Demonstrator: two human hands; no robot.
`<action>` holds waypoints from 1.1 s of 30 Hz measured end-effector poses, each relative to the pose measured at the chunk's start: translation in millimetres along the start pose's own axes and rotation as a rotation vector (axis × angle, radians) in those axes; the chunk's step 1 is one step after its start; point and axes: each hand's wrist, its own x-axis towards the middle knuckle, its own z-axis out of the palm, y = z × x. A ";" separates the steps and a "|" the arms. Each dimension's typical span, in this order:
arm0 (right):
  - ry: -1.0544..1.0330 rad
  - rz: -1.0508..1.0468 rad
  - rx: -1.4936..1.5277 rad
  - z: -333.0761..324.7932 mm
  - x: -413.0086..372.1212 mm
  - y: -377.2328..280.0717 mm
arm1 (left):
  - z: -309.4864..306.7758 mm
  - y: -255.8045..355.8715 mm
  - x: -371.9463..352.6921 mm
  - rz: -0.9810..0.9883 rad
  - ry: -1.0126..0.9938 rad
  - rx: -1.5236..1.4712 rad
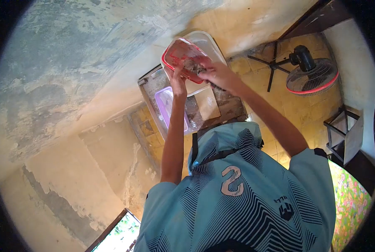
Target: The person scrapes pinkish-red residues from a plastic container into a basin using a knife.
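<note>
A red-rimmed container is tilted above a larger pale tub at the top of the table. My left hand grips its near left edge, fingers closed on the rim. Inside its right part, my right hand is closed round something greyish that I cannot make out. Whitish residue marks the container's inner wall. Below my hands, a purple tray and a tan board lie on the small table.
A black fan with a red ring stands on the tiled floor at the right. Beyond it is a dark-framed stool. A peeling wall runs along the left, and a flowered cloth shows at the lower right.
</note>
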 end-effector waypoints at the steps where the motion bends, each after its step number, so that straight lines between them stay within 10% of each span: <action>1: 0.025 -0.029 0.049 11.5 -10.7 -4.0 | 17.0 6.2 -4.6 0.060 0.030 -0.055; 9: 0.203 -0.498 -0.471 30.6 1.0 23.2 | 17.1 -6.4 -13.2 -0.016 0.175 0.012; 21: 0.120 -0.215 -0.648 35.4 -3.6 10.2 | 23.9 -7.5 -23.1 0.030 0.217 0.104; 33: 0.106 -0.490 -0.529 35.3 35.9 37.7 | 11.0 -12.6 -22.8 0.002 0.190 0.188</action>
